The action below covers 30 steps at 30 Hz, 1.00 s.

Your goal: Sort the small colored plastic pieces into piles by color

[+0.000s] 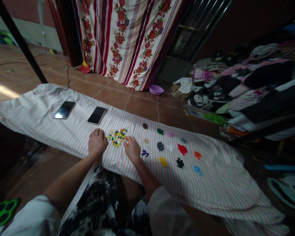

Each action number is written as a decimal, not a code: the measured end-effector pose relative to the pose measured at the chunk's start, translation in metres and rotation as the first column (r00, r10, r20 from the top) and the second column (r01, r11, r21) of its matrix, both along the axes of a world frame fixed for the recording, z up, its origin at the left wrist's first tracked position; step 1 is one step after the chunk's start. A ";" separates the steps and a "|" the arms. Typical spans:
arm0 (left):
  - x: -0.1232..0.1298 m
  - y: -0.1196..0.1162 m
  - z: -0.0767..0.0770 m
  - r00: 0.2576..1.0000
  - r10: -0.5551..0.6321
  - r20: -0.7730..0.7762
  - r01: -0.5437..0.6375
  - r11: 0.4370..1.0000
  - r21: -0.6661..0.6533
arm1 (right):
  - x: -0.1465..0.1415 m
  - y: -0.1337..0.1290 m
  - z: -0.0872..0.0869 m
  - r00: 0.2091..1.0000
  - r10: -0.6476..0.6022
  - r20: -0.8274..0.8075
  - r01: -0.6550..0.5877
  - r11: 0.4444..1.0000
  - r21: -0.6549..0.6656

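Observation:
A mixed pile of small yellow, green, orange and white pieces (117,137) lies on a striped cloth. My right hand (132,149) is at the pile's right edge, thumb and fingertips pressed together; whatever they pinch is too small to name. Left of the pile, my left hand (97,142) rests on the cloth with its fingers curled in, and nothing shows in it. Single-colour heaps lie to the right, among them red (182,149), yellow (163,162), black (180,163), grey (160,146), dark green (160,131), orange (197,155) and blue (197,169).
Two phones, one farther left (64,109) and one nearer the pile (97,115), lie on the striped cloth (211,183). Beyond it are a floral curtain (127,39), a purple basin (156,89) and heaped clothes (250,75). A dark pole (22,42) stands at the left.

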State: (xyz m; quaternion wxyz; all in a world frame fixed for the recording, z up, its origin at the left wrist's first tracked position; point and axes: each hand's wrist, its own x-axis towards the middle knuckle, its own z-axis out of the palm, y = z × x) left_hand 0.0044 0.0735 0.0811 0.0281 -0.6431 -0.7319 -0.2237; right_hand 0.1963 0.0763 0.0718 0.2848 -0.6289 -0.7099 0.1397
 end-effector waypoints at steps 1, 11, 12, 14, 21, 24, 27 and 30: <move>0.000 0.000 0.000 1.000 -0.002 0.001 0.002 1.000 0.000 | -0.001 0.000 -0.001 1.000 -0.015 0.020 0.015 1.000 0.020; -0.003 -0.001 -0.002 0.999 -0.023 -0.028 0.024 0.999 0.024 | -0.002 -0.009 -0.005 0.999 -0.048 -0.008 0.048 0.994 0.099; -0.004 0.000 -0.002 0.999 -0.030 -0.028 0.030 0.999 0.026 | -0.002 -0.010 -0.003 0.999 -0.049 -0.016 0.051 0.995 0.091; -0.004 0.000 -0.001 0.999 -0.042 -0.031 0.042 0.999 0.028 | -0.001 -0.012 -0.001 0.998 -0.045 -0.041 0.048 0.995 0.082; -0.003 -0.002 0.005 0.998 -0.040 -0.042 0.041 0.999 0.028 | 0.014 -0.032 0.005 0.981 0.043 -0.192 -0.014 0.988 0.151; -0.002 -0.005 0.008 0.998 -0.037 -0.043 0.038 0.999 0.013 | 0.040 -0.044 0.012 0.972 0.076 -0.222 -0.030 0.979 0.204; -0.001 -0.007 0.011 0.999 -0.041 -0.035 0.041 0.999 0.004 | 0.078 -0.056 0.016 0.972 -0.010 -0.234 0.075 0.960 0.271; -0.001 -0.008 0.013 0.998 -0.053 -0.028 0.053 0.999 0.004 | 0.120 -0.068 0.012 0.965 -0.169 -0.203 0.226 0.924 0.309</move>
